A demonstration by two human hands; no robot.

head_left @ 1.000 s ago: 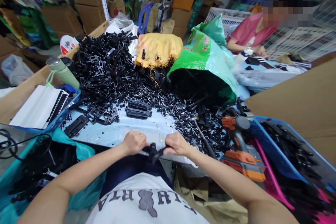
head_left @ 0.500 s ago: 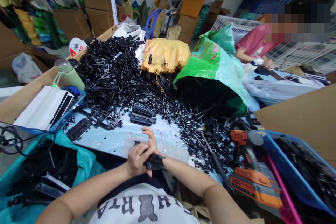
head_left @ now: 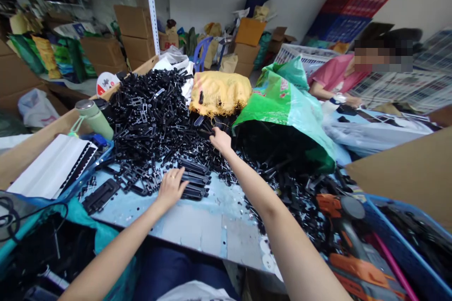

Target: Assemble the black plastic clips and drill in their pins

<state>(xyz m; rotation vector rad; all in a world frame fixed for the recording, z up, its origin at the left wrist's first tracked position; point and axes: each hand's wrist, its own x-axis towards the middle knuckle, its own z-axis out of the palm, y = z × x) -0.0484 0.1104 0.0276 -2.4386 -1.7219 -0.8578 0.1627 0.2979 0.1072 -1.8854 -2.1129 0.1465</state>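
Three long black plastic pieces (head_left: 196, 178) are lying side by side on the blue-topped worktable (head_left: 120, 211); at their left ends the person's left hand (head_left: 171, 186) is resting, its fingers spreading apart. Farther across, the right hand (head_left: 222, 140) is hovering at the dark parts (head_left: 203, 132) just in front of the yellow mesh sack (head_left: 221, 89); from where I am standing, I cannot tell whether its fingers are clamping anything. To the left, a heap of black plastic fittings (head_left: 144, 108) is rising; to the right, a green plastic sack (head_left: 282, 99) is gaping open, and an orange cordless drill (head_left: 353, 240) is sitting nearer.
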